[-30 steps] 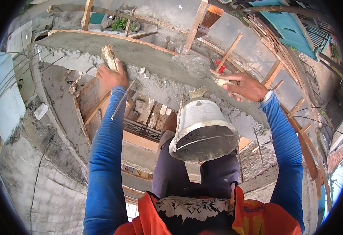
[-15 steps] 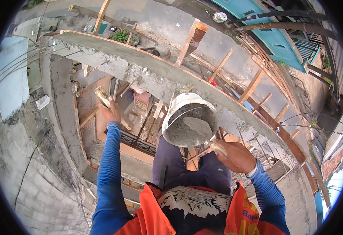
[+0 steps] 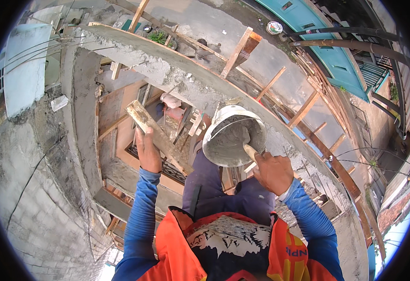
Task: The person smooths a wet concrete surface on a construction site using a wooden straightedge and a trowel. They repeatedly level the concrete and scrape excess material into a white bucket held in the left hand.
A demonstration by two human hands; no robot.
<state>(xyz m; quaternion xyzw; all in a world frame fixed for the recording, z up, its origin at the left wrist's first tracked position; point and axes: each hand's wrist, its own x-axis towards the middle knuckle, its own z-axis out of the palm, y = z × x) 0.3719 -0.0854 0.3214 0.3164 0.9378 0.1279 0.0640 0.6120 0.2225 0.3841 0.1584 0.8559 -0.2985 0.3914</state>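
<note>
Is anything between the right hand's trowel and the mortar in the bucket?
Nothing visible. The right hand holds the trowel by its wooden handle, with the blade already over the rim and inside the bucket, against the grey mortar. The left hand holds a wooden float clear of it.

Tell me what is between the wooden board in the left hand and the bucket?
In the head view, between the wooden board and the bucket there is open air, with rooms and a person far below showing through.
</note>
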